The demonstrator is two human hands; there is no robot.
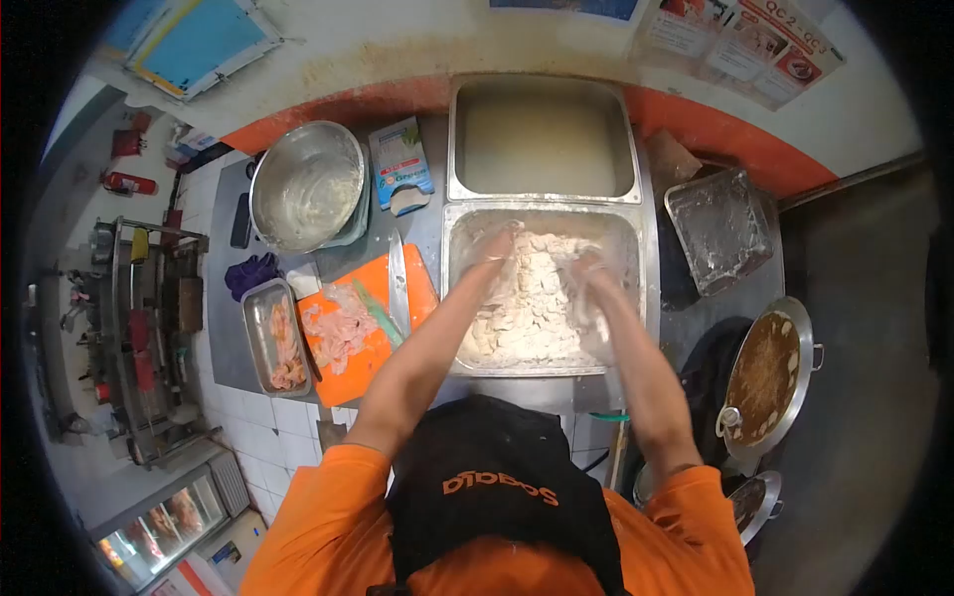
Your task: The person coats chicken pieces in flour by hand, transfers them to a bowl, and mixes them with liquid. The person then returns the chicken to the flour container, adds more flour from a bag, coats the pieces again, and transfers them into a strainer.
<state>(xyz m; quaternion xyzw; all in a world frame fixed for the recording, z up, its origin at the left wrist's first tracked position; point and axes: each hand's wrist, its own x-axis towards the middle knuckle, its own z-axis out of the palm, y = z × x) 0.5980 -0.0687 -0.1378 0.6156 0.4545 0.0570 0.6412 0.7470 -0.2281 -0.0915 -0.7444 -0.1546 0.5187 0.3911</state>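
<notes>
Both hands are in a steel tray [644, 288] full of flour-coated pieces [537, 298], which look like battered meat strips. At the tray's upper left, my left hand [497, 242] touches the coated pieces, its fingers dusted white and partly blurred. My right hand [590, 266] is at the right side of the heap, smeared by motion, so its fingers cannot be made out. Directly behind stands a second steel tray [542, 144] holding cloudy, pale liquid.
Left lie an orange cutting board [343, 385] with raw meat [338, 328] and a knife [398, 283], a small meat tray [260, 343], a steel bowl [308, 184] and a box [400, 159]. Right are a floury rectangular basket [717, 228] and a wide pan of frying oil [765, 372].
</notes>
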